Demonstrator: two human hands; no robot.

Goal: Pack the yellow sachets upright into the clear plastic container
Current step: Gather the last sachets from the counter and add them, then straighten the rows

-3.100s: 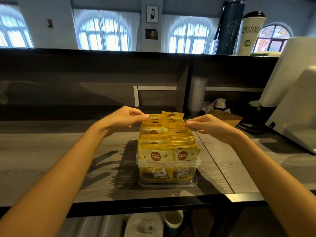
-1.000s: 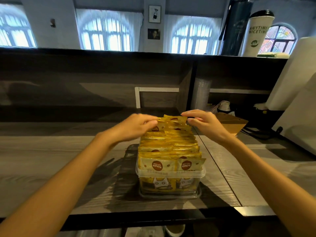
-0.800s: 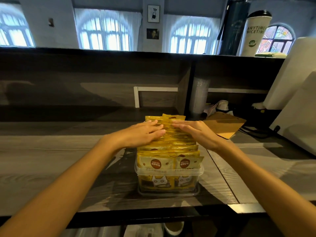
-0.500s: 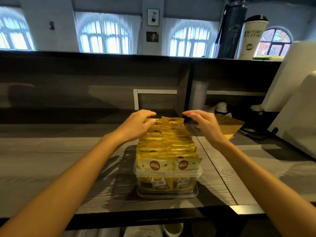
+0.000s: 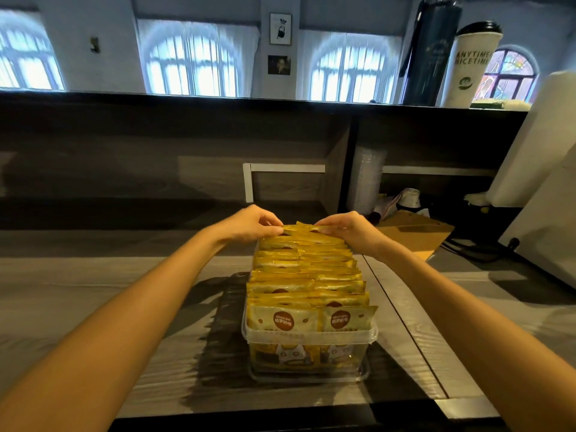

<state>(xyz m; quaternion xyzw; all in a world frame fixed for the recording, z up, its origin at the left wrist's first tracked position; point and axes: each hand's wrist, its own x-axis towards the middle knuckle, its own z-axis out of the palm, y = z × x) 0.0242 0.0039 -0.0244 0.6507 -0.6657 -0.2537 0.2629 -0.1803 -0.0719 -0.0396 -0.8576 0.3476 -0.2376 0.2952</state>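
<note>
Hands change from half a sec ago: left hand point(image 5: 249, 224) & right hand point(image 5: 349, 227), loose near the back row then, now each pinch the top edge of the rearmost yellow sachets point(image 5: 300, 229), all upright in the clear plastic container point(image 5: 311, 335), so prob final tidying.

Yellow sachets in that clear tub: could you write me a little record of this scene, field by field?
Container: clear plastic container on the grey counter
Contents: yellow sachets upright in two rows, tops above the rim
Left: left hand pinches the rearmost sachets' top edge
Right: right hand pinches the same far end
Nearby: brown cardboard to the right
</note>
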